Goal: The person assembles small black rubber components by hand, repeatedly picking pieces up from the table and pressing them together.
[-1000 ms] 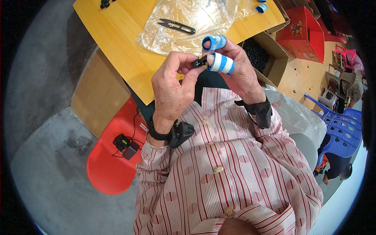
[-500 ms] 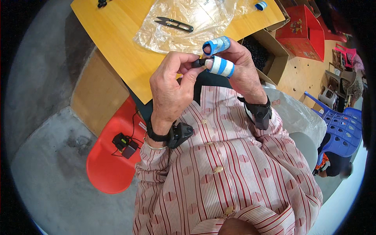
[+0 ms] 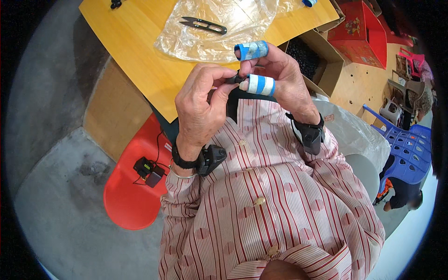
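Over the table's near edge, my left hand [image 3: 201, 105] pinches a small black part [image 3: 234, 79] between thumb and forefinger. My right hand [image 3: 291, 79] meets it from the other side, its thumb and a bent fingertip at the part's end. Blue-and-white tape wraps the right thumb [image 3: 261, 85] and forefinger [image 3: 252, 50]; that forefinger is raised off the part. The part's exact shape is mostly hidden by fingers. Beyond the hands, black thread snips [image 3: 204, 25] lie on a clear plastic bag [image 3: 186, 45].
The yellow table [image 3: 123, 44] carries a few black pieces [image 3: 115, 4] at its far left. Right of it stand a cardboard box [image 3: 332, 70] of small black parts and a red box [image 3: 357, 35]. A red chair [image 3: 130, 200] holds black adapters with cables. A blue chair [image 3: 410, 149] is at right.
The right forefinger has lifted away from the part, and its other fingertip now shows at the part. Both hands have shifted slightly left. The view has moved a little.
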### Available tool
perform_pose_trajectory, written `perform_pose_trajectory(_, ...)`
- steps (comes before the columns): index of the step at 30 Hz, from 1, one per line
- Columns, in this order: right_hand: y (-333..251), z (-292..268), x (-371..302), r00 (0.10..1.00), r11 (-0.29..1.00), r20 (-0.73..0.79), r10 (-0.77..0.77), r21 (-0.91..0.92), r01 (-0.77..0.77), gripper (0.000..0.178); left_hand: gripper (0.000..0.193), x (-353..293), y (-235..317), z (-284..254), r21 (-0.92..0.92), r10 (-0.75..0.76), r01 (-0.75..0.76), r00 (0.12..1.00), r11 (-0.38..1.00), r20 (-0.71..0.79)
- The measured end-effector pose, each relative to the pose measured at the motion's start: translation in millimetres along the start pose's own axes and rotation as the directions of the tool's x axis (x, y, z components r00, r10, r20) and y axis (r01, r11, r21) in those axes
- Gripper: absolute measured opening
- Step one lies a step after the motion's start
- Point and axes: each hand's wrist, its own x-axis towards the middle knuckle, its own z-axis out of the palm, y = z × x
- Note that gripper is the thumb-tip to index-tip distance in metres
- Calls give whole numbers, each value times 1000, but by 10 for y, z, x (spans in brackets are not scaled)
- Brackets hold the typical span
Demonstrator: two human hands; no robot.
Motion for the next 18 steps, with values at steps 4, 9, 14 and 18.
perform_pose_trajectory(4,-7,10,-13,1000,993,3,-24,-115,24,51,19,-23,-8,-13,-30,-25,26,1000,999,16)
perform_pose_trajectory(9,1,1,-32,997,967,7,-75,-244,74,50,21,-57,-36,-5,-110,-72,75,997,991,35)
perform_pose_trajectory(14,30,-11,-45,994,951,21,-107,-290,108,49,17,-110,-94,-10,-197,-138,149,988,969,72)
perform_pose_trajectory(18,37,26,-43,987,910,12,-159,-386,151,46,14,-117,-102,-31,-298,-164,184,982,936,91)
